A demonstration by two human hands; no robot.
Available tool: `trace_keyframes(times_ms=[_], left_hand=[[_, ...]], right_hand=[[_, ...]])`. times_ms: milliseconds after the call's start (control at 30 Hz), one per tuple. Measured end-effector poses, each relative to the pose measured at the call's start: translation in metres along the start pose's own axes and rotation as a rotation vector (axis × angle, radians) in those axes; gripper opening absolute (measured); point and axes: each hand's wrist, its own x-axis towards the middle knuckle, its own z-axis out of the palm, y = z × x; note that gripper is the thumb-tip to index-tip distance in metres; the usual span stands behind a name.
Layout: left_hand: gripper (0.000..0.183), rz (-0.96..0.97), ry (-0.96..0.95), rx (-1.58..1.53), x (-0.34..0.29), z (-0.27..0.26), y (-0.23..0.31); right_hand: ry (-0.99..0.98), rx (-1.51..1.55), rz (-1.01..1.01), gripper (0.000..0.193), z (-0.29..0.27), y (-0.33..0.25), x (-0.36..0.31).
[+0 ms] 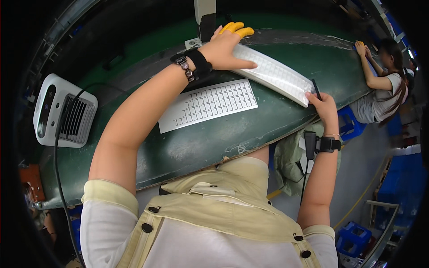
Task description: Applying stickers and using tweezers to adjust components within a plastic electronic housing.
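Note:
A long white pack in clear plastic wrap [272,71] lies slantwise over the green table, with rows of faint marks showing through. My left hand [225,50] rests on its far left end, fingers spread and thumb stretched along the top; yellow covers sit on several fingertips. At the pack's near right end, my right hand [325,107] pinches the corner of the wrap between thumb and fingers. A slim black pen-like stick [316,89] juts up from that same hand. Left of the pack lies a flat white sheet [210,105] with rows of small dark-edged slots.
A white fan-like appliance [67,111] with a black cable stands at the table's left end. Behind my left hand rises a metal post [205,20]. Another person [384,85] sits at the table's right end. A greenish bag [288,165] hangs below the front edge.

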Motion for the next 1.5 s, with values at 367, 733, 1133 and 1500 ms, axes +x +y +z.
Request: trace_keyframes(times_ms=[367,733,1133,1500], left_hand=[[0.069,-0.162,-0.43,-0.003,0.007,-0.011,-0.007],[0.091,-0.192,-0.46,-0.114,-0.002,-0.011,-0.011],[0.084,-0.141,-0.355,-0.07,-0.011,-0.027,-0.012],[0.034,-0.441,0.139,-0.562,-0.049,-0.096,-0.102]], right_hand=[[-0.039,-0.233,-0.002,0.035,0.008,-0.018,0.012],[-0.26,0.179,0.194,0.026,-0.007,-0.009,0.018],[-0.197,-0.029,0.218,0.022,-0.041,-0.015,0.012],[-0.038,0.783,-0.048,0.006,-0.159,0.006,0.008]])
